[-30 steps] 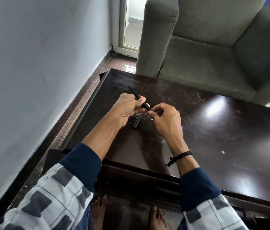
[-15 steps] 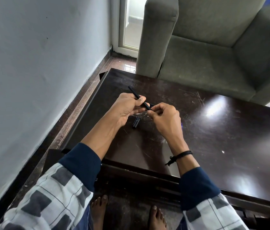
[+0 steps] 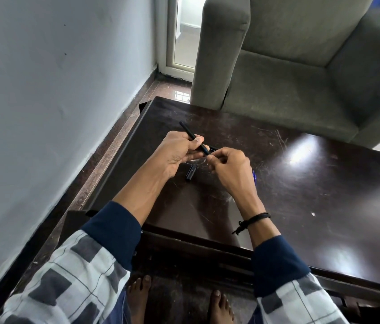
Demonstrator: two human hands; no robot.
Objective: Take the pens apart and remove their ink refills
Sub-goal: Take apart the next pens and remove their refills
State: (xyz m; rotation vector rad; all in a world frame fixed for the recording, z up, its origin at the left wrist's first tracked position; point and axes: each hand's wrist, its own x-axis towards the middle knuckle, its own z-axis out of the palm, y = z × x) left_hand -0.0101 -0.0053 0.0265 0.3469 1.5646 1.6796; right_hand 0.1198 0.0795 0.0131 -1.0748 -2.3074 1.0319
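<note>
Pen [image 3: 192,137], slim and black, is held up over the table [image 3: 301,195] between both hands. The left hand [image 3: 177,153] has its fingers curled round the middle of the barrel, with the thumb pressed on top. The right hand [image 3: 228,167] pinches the pen's near end in bunched fingertips, knuckles raised. Both hands are clamped on the one pen and nearly touch. The free end sticks out past the left hand toward eleven o'clock. A short black bit shows just beyond the right fingertips at twelve o'clock; I can't tell whether it belongs to the pen.

At six o'clock from the grip, just under the hands, a black cap [image 3: 191,173] lies flat on the table. At three o'clock from the right hand a blue sliver [image 3: 254,175] peeks out from behind it, mostly hidden. A dark cord [image 3: 254,218] is tied round the right wrist, and both forearms come out of navy cuffs under checked sleeves [image 3: 74,272].

The table is dark, glossy and scratched, with bright glare toward two o'clock. Beyond it at one o'clock stands a grey armchair [image 3: 289,78]. A pale wall [image 3: 44,90] runs along at nine o'clock, and a white door frame [image 3: 172,43] sits at twelve. Bare feet [image 3: 138,293] show below the table's near edge at six o'clock.
</note>
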